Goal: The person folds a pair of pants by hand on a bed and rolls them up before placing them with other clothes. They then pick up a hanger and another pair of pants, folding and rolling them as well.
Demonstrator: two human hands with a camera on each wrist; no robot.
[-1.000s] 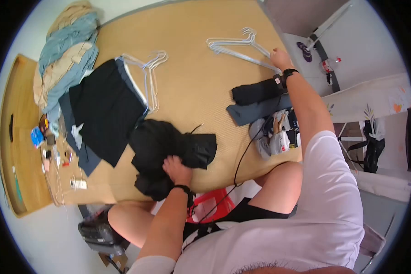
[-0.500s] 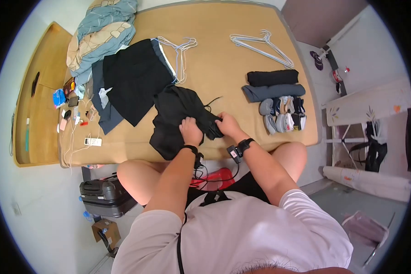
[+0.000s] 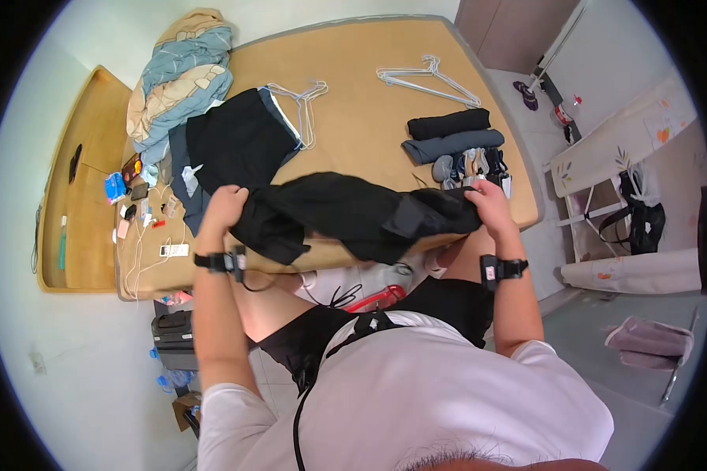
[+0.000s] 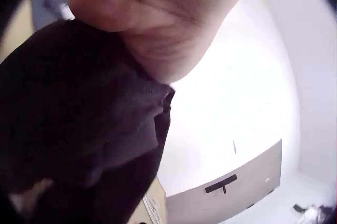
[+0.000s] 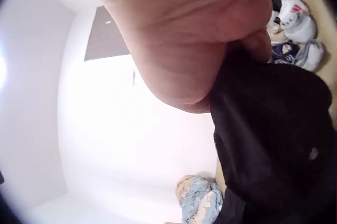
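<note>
A black garment [image 3: 338, 206] is stretched sideways between both hands, above the front edge of the bed, its middle sagging in loose folds. My left hand [image 3: 226, 206] grips one end, and my right hand [image 3: 489, 201] grips the other. Dark cloth [image 4: 79, 108] hangs from the left palm in the left wrist view. From the right hand [image 5: 195, 40] the cloth drops in folds in the right wrist view, with the fingertips mostly hidden. Whether it is trousers or a top, I cannot tell.
Black clothes [image 3: 239, 135] lie flat at the left, beside white hangers [image 3: 310, 110]. More hangers [image 3: 428, 78] lie at the back right. Two rolled garments [image 3: 452, 135] and rolled socks [image 3: 475, 163] sit near the right edge. Small items and cables [image 3: 145, 216] clutter the left corner, near a bunched quilt [image 3: 182, 82].
My right hand came back from near the hangers to the black garment. Both hands then spread apart, lifting the bunched garment and stretching it out sideways.
</note>
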